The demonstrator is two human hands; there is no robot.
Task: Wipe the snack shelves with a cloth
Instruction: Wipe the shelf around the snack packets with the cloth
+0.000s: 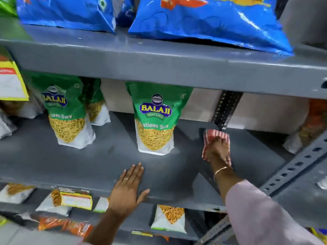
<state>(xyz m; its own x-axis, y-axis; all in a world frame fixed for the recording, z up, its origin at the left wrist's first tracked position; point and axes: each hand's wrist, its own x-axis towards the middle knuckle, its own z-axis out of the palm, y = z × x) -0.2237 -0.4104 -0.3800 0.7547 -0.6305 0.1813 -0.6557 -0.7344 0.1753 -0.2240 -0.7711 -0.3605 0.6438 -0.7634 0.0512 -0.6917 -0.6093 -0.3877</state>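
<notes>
Pressing cloth (215, 137): right hand (216, 150), seemingly gripping | left hand (128, 187) flat, empty | sev pouch (155, 121) beside.

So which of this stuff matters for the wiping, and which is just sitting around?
In the job: cloth, right hand pressing it, middle shelf, left hand resting flat.

Just there: green snack bags, blue bags above, packets below.

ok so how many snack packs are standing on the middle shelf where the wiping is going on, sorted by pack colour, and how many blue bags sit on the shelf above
Green sev packs on the middle shelf: 3 (front left, one behind it, centre)
Blue bags on the upper shelf: 2 (left, right)
Total: 5
Packs at the blurred far edges are not counted.
</notes>
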